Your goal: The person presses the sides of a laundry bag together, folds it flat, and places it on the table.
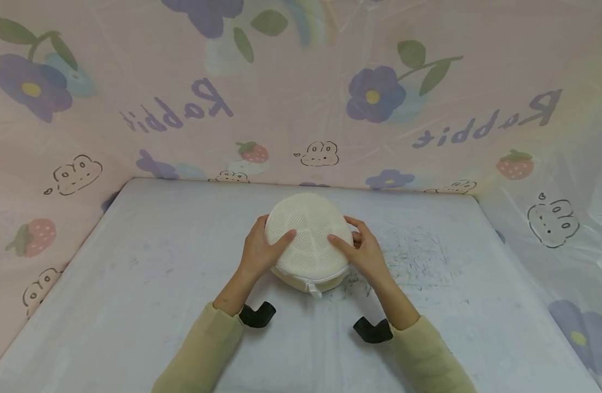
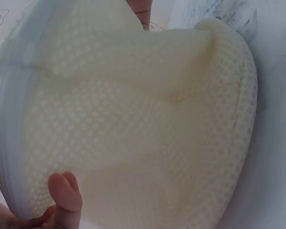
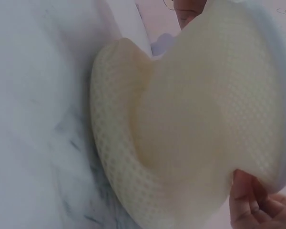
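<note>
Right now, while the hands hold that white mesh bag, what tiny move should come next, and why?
I'd probably lift the top of the mesh bag a little, to help straighten its side. Both wrist views show that side folding inward, and the left hand and right hand already hold the top from opposite sides.

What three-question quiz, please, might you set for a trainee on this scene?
1. True or false: the left hand and right hand both hold the mesh bag.
2. Multiple choice: in the head view, where does the zip pull hang?
A) At the bag's far edge
B) At its near edge
C) Under the left thumb
3. Count: how many black pieces show by the wrists in the head view?

Key: 1. True; 2. B; 3. Two.
</note>
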### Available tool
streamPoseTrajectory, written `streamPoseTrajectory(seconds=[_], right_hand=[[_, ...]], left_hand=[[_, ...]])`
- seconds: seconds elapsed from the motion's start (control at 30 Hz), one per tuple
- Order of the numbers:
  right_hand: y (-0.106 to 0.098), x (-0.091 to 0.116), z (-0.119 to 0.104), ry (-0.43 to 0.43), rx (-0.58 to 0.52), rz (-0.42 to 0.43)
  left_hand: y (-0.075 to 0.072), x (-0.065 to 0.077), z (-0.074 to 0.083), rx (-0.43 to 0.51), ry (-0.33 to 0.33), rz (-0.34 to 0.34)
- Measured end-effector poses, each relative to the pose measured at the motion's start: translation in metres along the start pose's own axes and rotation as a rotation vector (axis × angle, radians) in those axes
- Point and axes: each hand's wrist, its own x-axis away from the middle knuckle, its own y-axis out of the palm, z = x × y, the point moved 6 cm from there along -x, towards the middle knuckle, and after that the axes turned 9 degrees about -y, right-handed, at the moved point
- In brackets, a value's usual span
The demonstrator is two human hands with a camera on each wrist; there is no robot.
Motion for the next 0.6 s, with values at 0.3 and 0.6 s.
streamPoseTrajectory(seconds=[0.3, 0.6], right_hand=[[0.004, 0.0002, 0.0045, 0.025, 0.011, -0.011], [0.0056, -0.0005, 0.0101, 0.039, 0.025, -0.02]], left_hand=[[0.0014, -0.0032, -0.0047, 0.04, -0.005, -0.002], [0.0019, -0.0042, -0.0058, 0.037, -0.005, 0.004]])
